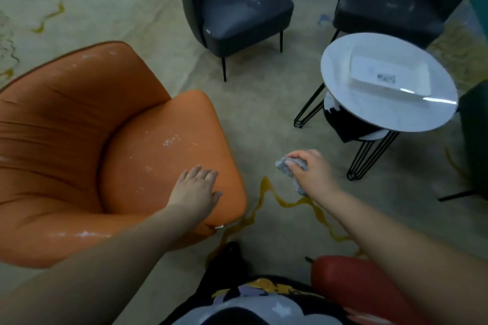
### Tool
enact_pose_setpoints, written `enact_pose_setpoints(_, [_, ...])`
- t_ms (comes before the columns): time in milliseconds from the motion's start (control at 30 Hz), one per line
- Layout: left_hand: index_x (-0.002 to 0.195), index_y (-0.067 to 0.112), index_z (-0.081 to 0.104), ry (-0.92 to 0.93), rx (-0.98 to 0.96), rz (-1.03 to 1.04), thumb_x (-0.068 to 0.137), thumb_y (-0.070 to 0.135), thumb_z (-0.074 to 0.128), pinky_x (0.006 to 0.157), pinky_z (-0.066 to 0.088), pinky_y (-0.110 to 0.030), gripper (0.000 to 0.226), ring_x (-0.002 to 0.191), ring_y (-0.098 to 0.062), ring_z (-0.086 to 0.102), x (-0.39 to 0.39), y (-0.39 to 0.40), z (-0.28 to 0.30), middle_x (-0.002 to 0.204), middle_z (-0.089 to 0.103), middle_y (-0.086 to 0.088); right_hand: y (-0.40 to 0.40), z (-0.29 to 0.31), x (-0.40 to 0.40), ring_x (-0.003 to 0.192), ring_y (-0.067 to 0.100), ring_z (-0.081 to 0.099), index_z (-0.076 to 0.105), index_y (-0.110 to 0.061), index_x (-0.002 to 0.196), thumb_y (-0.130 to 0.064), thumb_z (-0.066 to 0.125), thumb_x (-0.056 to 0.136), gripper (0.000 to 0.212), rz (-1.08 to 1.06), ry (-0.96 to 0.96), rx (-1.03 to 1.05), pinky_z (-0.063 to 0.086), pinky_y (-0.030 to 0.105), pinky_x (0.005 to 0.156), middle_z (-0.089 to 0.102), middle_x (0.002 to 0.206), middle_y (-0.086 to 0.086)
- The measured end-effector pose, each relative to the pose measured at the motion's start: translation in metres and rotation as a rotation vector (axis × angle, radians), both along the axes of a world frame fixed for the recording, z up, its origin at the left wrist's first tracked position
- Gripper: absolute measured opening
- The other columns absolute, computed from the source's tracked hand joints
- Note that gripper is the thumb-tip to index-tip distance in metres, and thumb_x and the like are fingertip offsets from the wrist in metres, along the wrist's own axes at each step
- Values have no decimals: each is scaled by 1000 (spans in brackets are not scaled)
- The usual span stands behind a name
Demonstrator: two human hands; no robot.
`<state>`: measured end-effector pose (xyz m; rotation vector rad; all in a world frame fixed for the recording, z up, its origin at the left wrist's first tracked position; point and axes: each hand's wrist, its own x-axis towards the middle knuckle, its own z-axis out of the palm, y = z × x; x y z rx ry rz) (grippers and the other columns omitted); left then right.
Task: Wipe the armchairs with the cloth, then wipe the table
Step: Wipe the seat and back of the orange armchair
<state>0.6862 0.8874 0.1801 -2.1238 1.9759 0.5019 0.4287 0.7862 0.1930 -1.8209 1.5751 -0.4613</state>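
Observation:
An orange armchair [79, 140] stands at the left, with white dusty specks on its seat cushion and arm. My left hand [196, 190] rests flat on the front of that seat, fingers straight. My right hand [309, 174] hovers over the carpet to the right of the chair and grips a crumpled grey cloth [286, 166]. Two dark armchairs stand at the back, one in the middle [237, 13] and one at the right [390, 8], both with pale smudges on their seats. A round white table [343, 103] on black wire legs stands at the right.
A white rectangular tray [390, 76] lies on the table, and a lower shelf with something dark sits beneath the top. A red seat [356, 282] is at the bottom right. A dark green chair edge [475, 134] is at the far right. Beige patterned carpet covers the floor.

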Motion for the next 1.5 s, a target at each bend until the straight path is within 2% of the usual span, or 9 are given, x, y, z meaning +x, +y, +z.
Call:
enact_pose_setpoints(100, [149, 24, 23, 23, 55, 16, 97, 51, 36, 117, 18, -42, 60, 143, -22, 23, 14, -32, -7, 153, 31, 2, -41, 5, 14, 85, 8, 53, 68, -26, 97, -30, 61, 88, 12, -34, -14, 17, 35, 19, 75, 57, 105, 1])
enact_pose_setpoints(200, [149, 24, 23, 32, 82, 36, 97, 51, 37, 116, 20, -42, 60, 141, -22, 26, 23, -60, -13, 152, 33, 2, -79, 5, 24, 89, 15, 60, 68, -20, 102, -30, 60, 89, 18, -74, -57, 70, 43, 25, 77, 60, 109, 7])
enact_pose_setpoints(400, [150, 25, 20, -2, 81, 174, 96, 52, 37, 116, 19, -43, 62, 142, -23, 24, 34, -121, -31, 153, 32, 2, -171, 0, 45, 95, 19, 61, 67, -13, 106, -24, 60, 90, 21, 47, -71, 118, 47, 28, 82, 62, 110, 11])
enact_pose_setpoints(533, [151, 24, 17, -26, 53, 382, 96, 52, 37, 116, 18, -42, 65, 143, -23, 22, 35, -168, -43, 154, 30, 1, -253, 1, 69, 91, 13, 55, 67, -15, 106, -24, 60, 91, 19, 203, -81, 109, 35, 18, 73, 59, 110, 8])
enact_pose_setpoints(767, [153, 24, 5, 16, 63, 783, 97, 54, 30, 119, 7, -44, 68, 147, -22, 4, 12, -222, -39, 161, 7, 3, -358, 11, 139, 94, 13, 54, 67, -16, 106, -19, 68, 84, 22, 614, -43, 83, 35, 16, 81, 55, 109, 8])
enact_pose_setpoints(900, [153, 25, -2, 57, 46, 993, 97, 53, 31, 118, 8, -44, 70, 147, -22, 6, 4, -209, -32, 161, 4, 3, -364, 3, 191, 91, 9, 51, 67, -19, 108, -23, 74, 79, 29, 835, 18, 67, 30, 10, 78, 54, 107, 5])
enact_pose_setpoints(1000, [153, 24, -2, 79, 77, 1138, 97, 52, 32, 118, 10, -44, 71, 146, -23, 9, 5, -183, -34, 161, 8, 1, -351, -6, 233, 96, 11, 52, 67, -19, 108, -21, 75, 79, 31, 956, 23, 111, 34, 15, 86, 56, 113, 8])
enact_pose_setpoints(1100, [153, 25, -4, 104, 99, 1272, 98, 51, 32, 118, 9, -44, 71, 146, -24, 10, 14, -163, -40, 160, 9, -1, -337, -14, 272, 96, 8, 50, 67, -20, 107, -23, 75, 78, 31, 1054, 17, 115, 32, 14, 86, 56, 113, 7])
enact_pose_setpoints(1500, [153, 25, 1, 126, 54, 1510, 97, 51, 34, 119, 9, -43, 69, 147, -22, 9, 64, -159, -48, 160, 10, -1, -325, -28, 385, 94, 14, 57, 64, -30, 106, -34, 71, 80, 27, 1280, 58, 118, 45, 28, 84, 56, 110, 2])
